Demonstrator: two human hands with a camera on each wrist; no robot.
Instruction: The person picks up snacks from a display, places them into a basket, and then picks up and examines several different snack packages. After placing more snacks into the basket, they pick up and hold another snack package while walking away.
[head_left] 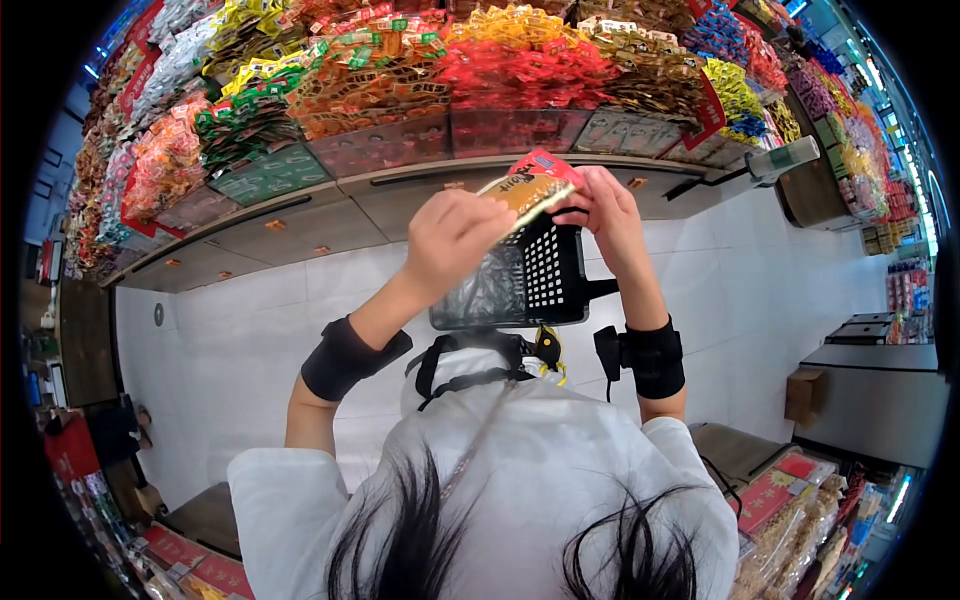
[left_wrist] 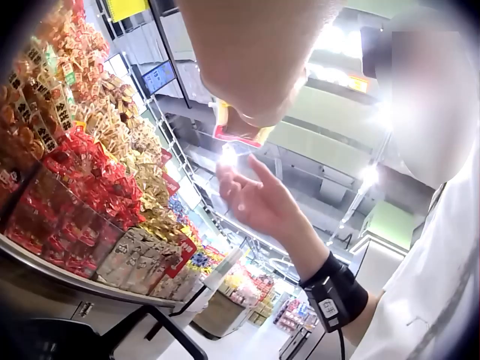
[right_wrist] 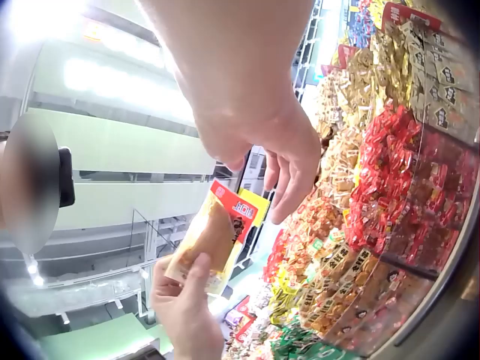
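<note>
My left hand (head_left: 455,240) pinches a flat snack packet (head_left: 535,198) by its near end, thumb on the face, clearest in the right wrist view. The packet (right_wrist: 206,236) has a red top with printing and a light brown lower part. A yellow edge (right_wrist: 257,204) shows behind it there, and a red printed part (head_left: 540,168) sticks out beyond it in the head view. Close to the packet's far end is my right hand (head_left: 608,215), its fingers loosely bent. The right wrist view shows a gap between this hand (right_wrist: 281,165) and the packet.
A black shopping basket (head_left: 555,275) with clear plastic inside stands below my hands. Ahead runs a long counter (head_left: 270,235) with bins heaped with wrapped snacks (head_left: 525,75). A handle-like black arm with a pale end (head_left: 785,158) juts from the counter at right.
</note>
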